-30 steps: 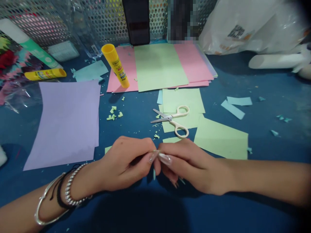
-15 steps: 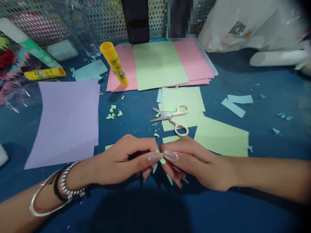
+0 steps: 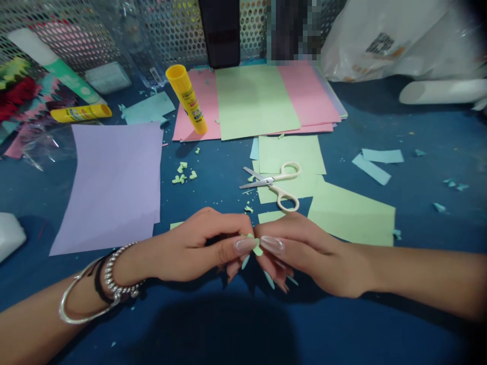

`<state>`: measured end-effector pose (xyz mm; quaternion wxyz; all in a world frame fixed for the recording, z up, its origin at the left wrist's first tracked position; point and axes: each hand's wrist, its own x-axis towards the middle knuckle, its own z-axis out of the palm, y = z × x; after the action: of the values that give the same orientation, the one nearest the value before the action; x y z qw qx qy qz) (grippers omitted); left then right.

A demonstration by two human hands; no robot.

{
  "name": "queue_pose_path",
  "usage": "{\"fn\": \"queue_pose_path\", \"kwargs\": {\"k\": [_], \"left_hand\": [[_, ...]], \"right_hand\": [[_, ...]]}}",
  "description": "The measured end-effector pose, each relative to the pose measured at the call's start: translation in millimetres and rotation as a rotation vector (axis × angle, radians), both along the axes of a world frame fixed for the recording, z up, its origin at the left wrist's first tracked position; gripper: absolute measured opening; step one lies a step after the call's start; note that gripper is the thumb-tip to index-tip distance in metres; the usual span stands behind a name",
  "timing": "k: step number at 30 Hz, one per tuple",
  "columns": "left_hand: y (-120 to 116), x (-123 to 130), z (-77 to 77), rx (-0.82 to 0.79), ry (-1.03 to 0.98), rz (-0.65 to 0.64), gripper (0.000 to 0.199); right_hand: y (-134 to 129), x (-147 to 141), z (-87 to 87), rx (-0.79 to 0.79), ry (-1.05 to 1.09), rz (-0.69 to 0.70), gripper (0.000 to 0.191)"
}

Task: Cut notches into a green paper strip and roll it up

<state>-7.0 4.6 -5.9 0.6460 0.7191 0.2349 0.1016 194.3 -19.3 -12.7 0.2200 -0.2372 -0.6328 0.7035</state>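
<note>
A small light-green paper piece is pinched between the fingertips of both hands, near the middle of the view. My left hand, with bracelets at the wrist, grips it from the left between thumb and index finger. From the right, my right hand holds it the same way, the two thumbs nearly touching. Just beyond the hands, scissors with cream handles lie with their blades apart on green paper sheets. Several small green cut pieces are scattered left of the scissors.
Purple paper lies at left. An uncapped yellow glue stick tube stands by stacked pink and green sheets. A phone leans on a mesh holder behind. Blue strips and a plastic bag are at right.
The whole view has shifted slightly, so objects appear a little further right. Both hands keep nearly the same pinch on the green piece.
</note>
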Motion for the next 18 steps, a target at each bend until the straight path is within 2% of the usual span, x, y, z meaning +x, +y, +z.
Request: {"fn": "queue_pose_path", "kwargs": {"k": [18], "left_hand": [[0.0, -1.0, 0.8, 0.027, 0.017, -0.026, 0.026]], "right_hand": [[1.1, -0.2, 1.5, 0.055, -0.023, 0.019, 0.03]]}}
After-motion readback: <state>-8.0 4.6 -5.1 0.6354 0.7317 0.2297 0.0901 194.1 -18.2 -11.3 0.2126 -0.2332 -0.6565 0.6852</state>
